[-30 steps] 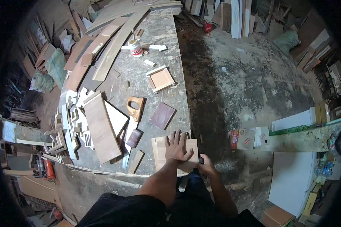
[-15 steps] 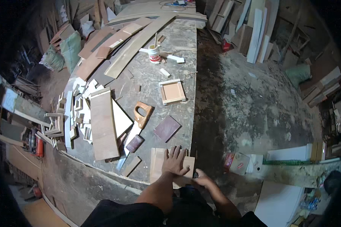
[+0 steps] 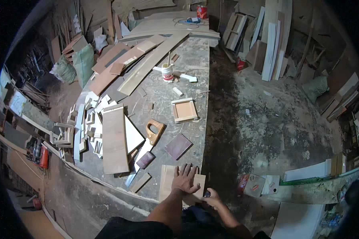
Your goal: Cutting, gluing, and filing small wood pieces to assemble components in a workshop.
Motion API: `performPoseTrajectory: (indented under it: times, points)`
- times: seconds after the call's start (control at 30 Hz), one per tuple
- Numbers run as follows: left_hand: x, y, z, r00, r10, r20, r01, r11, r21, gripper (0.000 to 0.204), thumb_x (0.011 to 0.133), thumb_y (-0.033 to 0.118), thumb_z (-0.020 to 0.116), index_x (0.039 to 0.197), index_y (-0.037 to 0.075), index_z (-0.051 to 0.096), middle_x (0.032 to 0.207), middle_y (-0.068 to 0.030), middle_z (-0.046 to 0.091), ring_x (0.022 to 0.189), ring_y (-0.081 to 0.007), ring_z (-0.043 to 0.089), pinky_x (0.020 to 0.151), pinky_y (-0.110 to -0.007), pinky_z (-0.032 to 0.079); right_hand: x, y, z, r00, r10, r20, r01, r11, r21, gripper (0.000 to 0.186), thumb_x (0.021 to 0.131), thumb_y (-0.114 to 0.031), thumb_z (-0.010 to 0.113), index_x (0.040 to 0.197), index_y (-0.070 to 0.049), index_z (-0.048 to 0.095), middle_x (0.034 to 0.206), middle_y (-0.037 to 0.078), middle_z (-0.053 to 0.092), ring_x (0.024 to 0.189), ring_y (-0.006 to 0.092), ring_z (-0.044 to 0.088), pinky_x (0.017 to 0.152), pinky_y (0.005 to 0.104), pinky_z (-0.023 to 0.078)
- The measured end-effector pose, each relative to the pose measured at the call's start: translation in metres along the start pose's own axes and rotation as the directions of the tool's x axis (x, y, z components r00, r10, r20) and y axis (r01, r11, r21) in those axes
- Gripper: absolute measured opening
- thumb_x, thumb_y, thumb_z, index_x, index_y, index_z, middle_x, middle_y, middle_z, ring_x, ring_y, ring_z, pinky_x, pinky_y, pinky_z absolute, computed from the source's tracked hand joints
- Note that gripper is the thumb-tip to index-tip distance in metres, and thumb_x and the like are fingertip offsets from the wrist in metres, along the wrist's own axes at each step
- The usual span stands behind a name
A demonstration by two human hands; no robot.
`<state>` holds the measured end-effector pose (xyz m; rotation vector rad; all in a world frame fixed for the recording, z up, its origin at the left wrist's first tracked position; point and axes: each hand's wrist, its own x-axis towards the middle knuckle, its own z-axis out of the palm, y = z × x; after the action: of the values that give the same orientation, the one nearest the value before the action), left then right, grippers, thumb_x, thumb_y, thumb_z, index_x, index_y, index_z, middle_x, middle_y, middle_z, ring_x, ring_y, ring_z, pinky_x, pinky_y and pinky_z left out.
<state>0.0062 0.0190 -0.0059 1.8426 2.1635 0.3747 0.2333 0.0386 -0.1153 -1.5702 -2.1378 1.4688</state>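
My left hand (image 3: 183, 180) lies flat with its fingers spread on a pale wooden panel (image 3: 167, 184) at the near right corner of the workbench. Beside the panel's right edge, my right hand (image 3: 214, 199) is closed round a small dark thing (image 3: 207, 194), mostly hidden by its fingers. Beyond the panel lies a flat purplish sheet (image 3: 178, 146), probably sandpaper. To its left are a purplish block (image 3: 145, 159) and a handsaw (image 3: 154, 131) with a wooden handle. A small square wooden frame (image 3: 184, 110) with a recessed panel rests farther off.
A wide board (image 3: 115, 141) lies over white offcuts (image 3: 133, 137) on the left of the workbench (image 3: 163, 105). A short wood strip (image 3: 141, 182) lies near the front edge. Farther back stand a white tub (image 3: 167, 73) with a stick in it and long planks (image 3: 151, 65).
The view has tilted up, so the bench and its things sit lower in the picture. My left hand stays flat on the panel; my right hand is still at its right edge.
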Motion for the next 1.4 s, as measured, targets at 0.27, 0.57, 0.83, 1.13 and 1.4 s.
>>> performPoseTrajectory:
  times: [0.27,0.57,0.83,1.13,1.4]
  points:
    - [-0.018,-0.006,0.015,0.980,0.050,-0.192,-0.057,0.998,-0.035,0.088,0.078,0.060,0.053,0.145,0.006,0.031,0.148,-0.0242,0.029,0.138,-0.0419,0.025,0.110,-0.063,0.010,-0.043,-0.046,0.007,0.972,0.230,-0.051,-0.181,0.866,0.466,0.050,0.073,-0.008,0.075,0.117,-0.004,0.052,0.086,0.004,0.058,0.077,0.0165,0.057,0.073,0.0329,0.048]
    - [-0.107,0.006,0.001,0.997,0.065,-0.035,-0.062,0.995,0.080,0.108,0.074,0.075,0.050,0.150,0.006,0.017,0.153,-0.0291,0.013,0.140,-0.0487,0.014,0.105,-0.071,0.011,-0.049,-0.089,-0.016,0.874,-0.346,-0.342,0.427,0.881,0.201,0.035,0.077,-0.013,0.069,0.110,-0.003,0.060,0.084,0.011,0.062,0.077,0.0208,0.061,0.074,0.0335,0.049]
    - [-0.131,0.008,0.021,0.987,-0.152,-0.047,0.159,0.962,0.220,0.109,0.073,0.076,0.051,0.149,0.005,0.018,0.152,-0.0289,0.014,0.139,-0.0502,0.015,0.106,-0.070,0.013,-0.010,-0.111,-0.019,0.885,-0.464,-0.031,0.465,0.886,0.005,0.035,0.079,-0.015,0.064,0.112,-0.005,0.061,0.101,0.021,0.064,0.098,0.0389,0.061,0.082,0.0442,0.049]
    - [-0.125,-0.007,0.038,0.972,-0.235,-0.020,0.230,0.925,0.301,0.103,0.071,0.077,0.052,0.148,0.013,0.026,0.153,-0.0240,0.018,0.141,-0.0456,0.016,0.108,-0.067,0.012,0.017,-0.021,-0.174,0.903,-0.423,0.071,0.425,0.905,-0.025,0.043,0.089,-0.026,0.062,0.127,-0.008,0.055,0.107,0.020,0.065,0.096,0.0390,0.062,0.081,0.0449,0.050]
    - [-0.089,0.018,-0.005,0.924,-0.377,-0.066,0.378,0.873,0.308,0.092,0.077,0.056,0.061,0.147,0.007,0.027,0.152,-0.0275,0.017,0.140,-0.0484,0.016,0.108,-0.067,0.009,0.054,0.062,-0.343,0.995,-0.012,0.097,0.038,0.962,-0.271,0.049,0.089,-0.023,0.054,0.135,-0.008,0.048,0.110,0.022,0.064,0.096,0.0373,0.064,0.081,0.0482,0.050]
